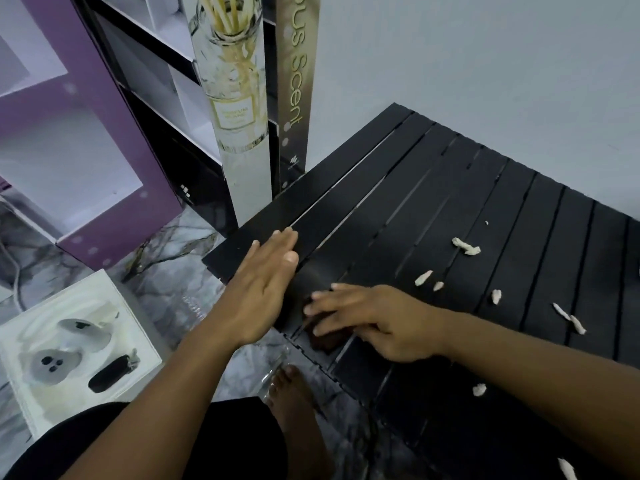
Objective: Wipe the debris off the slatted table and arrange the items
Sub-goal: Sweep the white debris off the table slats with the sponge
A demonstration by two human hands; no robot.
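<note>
The black slatted table (433,209) fills the right half of the view. Several pale scraps of debris (465,246) lie scattered over its right side, and one more scrap (479,389) sits near the front edge. My right hand (374,320) lies flat at the table's near-left edge, pressing on a dark brown cloth (327,337) that is mostly hidden under the fingers. My left hand (263,282) is held edge-on at the table's left edge, fingers straight and together, holding nothing.
A tall reed-diffuser box (239,109) stands against a black shelf unit (152,74) left of the table. A purple box (86,133) and a white ghost-printed box (69,344) sit on the marble floor. My bare foot (294,400) and a clear plastic piece are below the table edge.
</note>
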